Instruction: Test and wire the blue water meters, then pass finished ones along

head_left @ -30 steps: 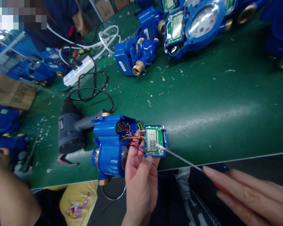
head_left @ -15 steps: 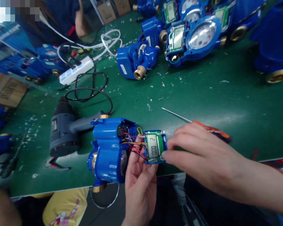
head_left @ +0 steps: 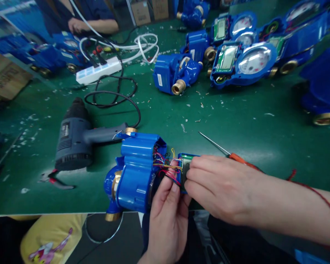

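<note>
My left hand (head_left: pixel 167 223) comes up from below and grips a blue water meter (head_left: pixel 134 174) with brass pipe ends. A bundle of red, yellow and black wires (head_left: pixel 165 167) runs from the open meter body to a green circuit board in a blue frame (head_left: pixel 185 163). My right hand (head_left: pixel 222 189) lies over that board, its fingers hiding the LCD. The same hand holds an orange-handled screwdriver (head_left: pixel 238 157) under its fingers, with the thin steel shaft pointing up and left, clear of the board.
A grey heat gun (head_left: pixel 74 141) with a black cord lies left of the meter, with red-handled pliers (head_left: pixel 59 182) near it. A white power strip (head_left: pixel 97 70) and several blue meters (head_left: pixel 243 62) lie farther up the green table. A co-worker's arm (head_left: pixel 90 25) shows at the top.
My right hand has moved from the lower right onto the circuit board, now covering the display. The screwdriver has swung away from the board, and the view has turned.
</note>
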### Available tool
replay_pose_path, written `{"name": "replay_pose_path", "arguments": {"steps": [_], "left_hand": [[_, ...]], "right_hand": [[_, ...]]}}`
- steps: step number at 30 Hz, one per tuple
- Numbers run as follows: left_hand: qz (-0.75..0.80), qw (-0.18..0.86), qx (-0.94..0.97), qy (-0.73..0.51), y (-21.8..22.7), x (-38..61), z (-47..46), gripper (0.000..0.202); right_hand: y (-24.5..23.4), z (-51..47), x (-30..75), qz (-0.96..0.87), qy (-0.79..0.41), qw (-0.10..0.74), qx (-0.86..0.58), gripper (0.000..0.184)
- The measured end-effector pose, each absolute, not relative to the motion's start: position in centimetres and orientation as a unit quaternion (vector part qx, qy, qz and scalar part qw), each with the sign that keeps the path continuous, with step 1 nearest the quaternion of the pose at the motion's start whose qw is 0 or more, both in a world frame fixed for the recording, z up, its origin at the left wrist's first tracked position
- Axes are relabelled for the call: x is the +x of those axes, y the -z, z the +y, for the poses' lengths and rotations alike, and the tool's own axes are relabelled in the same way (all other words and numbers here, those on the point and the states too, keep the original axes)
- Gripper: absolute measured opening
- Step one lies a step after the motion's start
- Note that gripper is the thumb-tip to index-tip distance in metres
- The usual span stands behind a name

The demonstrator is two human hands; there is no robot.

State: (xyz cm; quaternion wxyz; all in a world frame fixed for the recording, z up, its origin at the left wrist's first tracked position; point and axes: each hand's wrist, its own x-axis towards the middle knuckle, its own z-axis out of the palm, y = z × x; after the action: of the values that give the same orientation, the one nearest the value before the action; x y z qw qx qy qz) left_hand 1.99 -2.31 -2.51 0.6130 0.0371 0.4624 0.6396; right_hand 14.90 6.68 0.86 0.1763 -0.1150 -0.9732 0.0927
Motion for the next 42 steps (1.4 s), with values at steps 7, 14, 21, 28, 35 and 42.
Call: {"name": "replay_pose_path", "arguments": {"steps": [7, 14, 21, 28, 35, 42], "left_hand": [[0.469, 0.605, -0.002, -0.643, 1.9, 2.3, -2.0, 0.028], [0.457, 0.610, 0.012, -0.647, 1.8, 2.4, -2.1, 0.028], [0.454, 0.618, 0.016, -0.642, 2.1, 2.2, -2.0, 0.027], [0.440, 0.627, 0.013, -0.642, 2.9, 2.0, -2.3, 0.027], [0.412, 0.633, 0.000, -0.656, 2.8, 2.3, -2.4, 0.027], [0.401, 0.641, 0.019, -0.654, 2.5, 2.4, -2.4, 0.028]], "right_hand": [[-0.4, 6.8, 15.0, -0.967, -0.133, 0.188, -0.106, 0.031], [-0.3, 7.2, 15.1, -0.969, -0.134, 0.189, -0.083, 0.031], [-0.1, 7.0, 15.1, -0.966, -0.158, 0.182, -0.097, 0.024], [-0.3, 6.9, 15.1, -0.970, -0.110, 0.200, -0.080, 0.028], [-0.1, 6.7, 14.7, -0.980, -0.046, 0.185, -0.056, 0.028], [-0.4, 6.7, 14.4, -0.979, -0.059, 0.170, -0.091, 0.027]]}}
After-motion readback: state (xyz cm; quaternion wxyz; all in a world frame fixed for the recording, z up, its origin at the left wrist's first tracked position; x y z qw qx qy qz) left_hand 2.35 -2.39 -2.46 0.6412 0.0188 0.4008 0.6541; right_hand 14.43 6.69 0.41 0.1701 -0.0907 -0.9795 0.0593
